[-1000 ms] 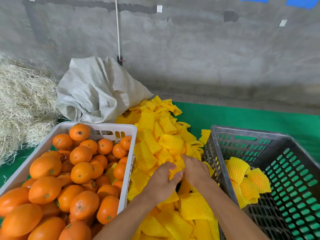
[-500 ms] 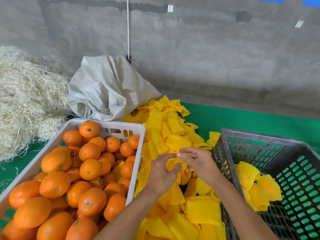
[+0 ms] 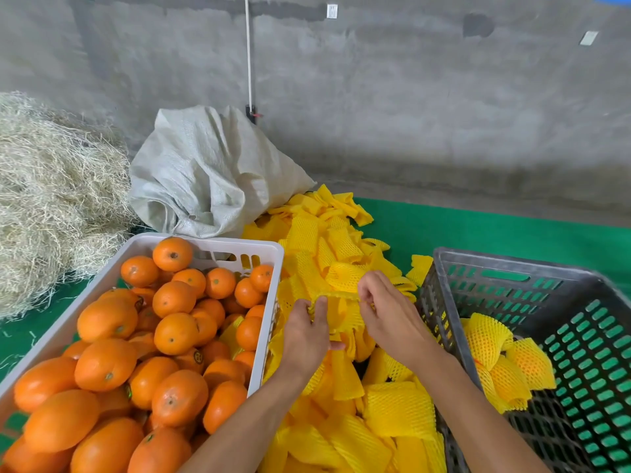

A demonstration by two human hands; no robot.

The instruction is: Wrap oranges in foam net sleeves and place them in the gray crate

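Two hands, left [image 3: 306, 331] and right [image 3: 387, 310], pinch one yellow sleeve [image 3: 338, 296] at its ends, stretched between the fingertips above the sleeve pile [image 3: 345, 397], with oranges [image 3: 143, 339] left of them and the crate [image 3: 512, 271] right.

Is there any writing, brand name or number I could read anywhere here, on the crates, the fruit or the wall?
No text here can be read.
Stickers on a few oranges in the white crate: dark round labels, too small to read.
White tags on the concrete wall: blurred, no legible marks.
Gray crate, woven sack and foam net sleeves: no printing visible.
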